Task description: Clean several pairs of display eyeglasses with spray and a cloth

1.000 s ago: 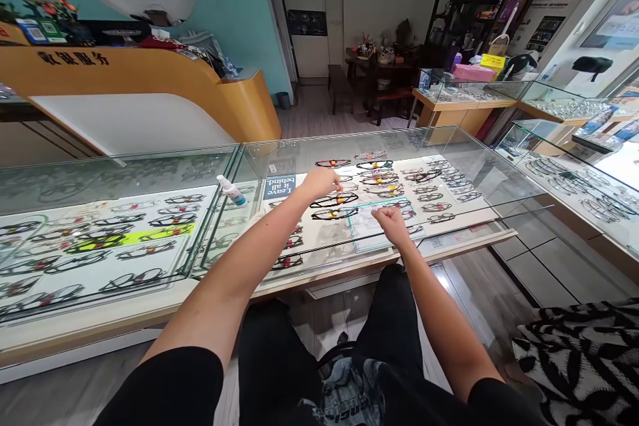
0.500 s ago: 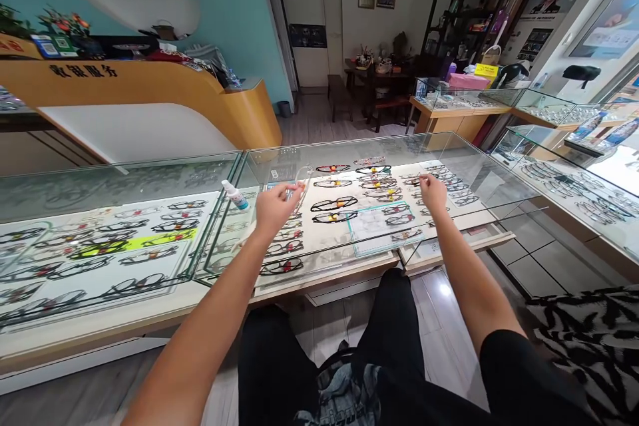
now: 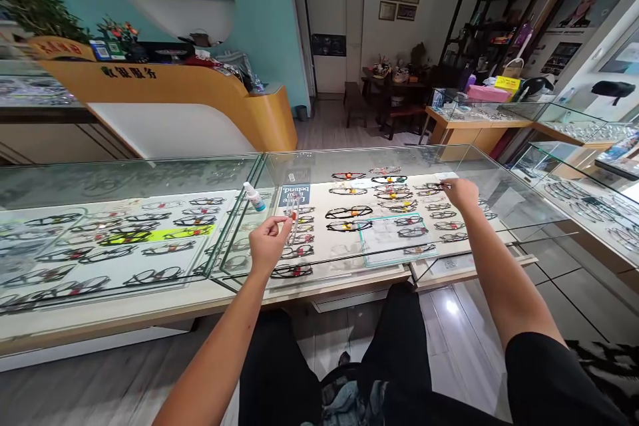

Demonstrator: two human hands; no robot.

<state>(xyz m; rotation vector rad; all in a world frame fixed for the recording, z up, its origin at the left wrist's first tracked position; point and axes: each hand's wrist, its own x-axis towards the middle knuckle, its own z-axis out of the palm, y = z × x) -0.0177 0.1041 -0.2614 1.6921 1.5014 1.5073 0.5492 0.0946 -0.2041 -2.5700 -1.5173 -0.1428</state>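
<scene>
Head view shows us both our hands at the glass display case (image 3: 319,158), well apart from each other. With our left hand (image 3: 268,243) we pinch a pair of clear glasses (image 3: 295,208), the thumb and the forefinger pressed close around it; these glasses stand about upright in our grip, in front of the blue card (image 3: 303,193). Near this hand is the small spray bottle (image 3: 254,198) with blue liquid in its lower part. Our right hand (image 3: 460,195) is at the end of a dark pair of glasses (image 3: 430,189); its fingertips are almost together, but we are not able to say if they grip this frame. Between our hands lie black glasses (image 3: 349,212) with a yellow tag, and, nearer to us, a clear sheet (image 3: 377,244) with turquoise border.
</scene>
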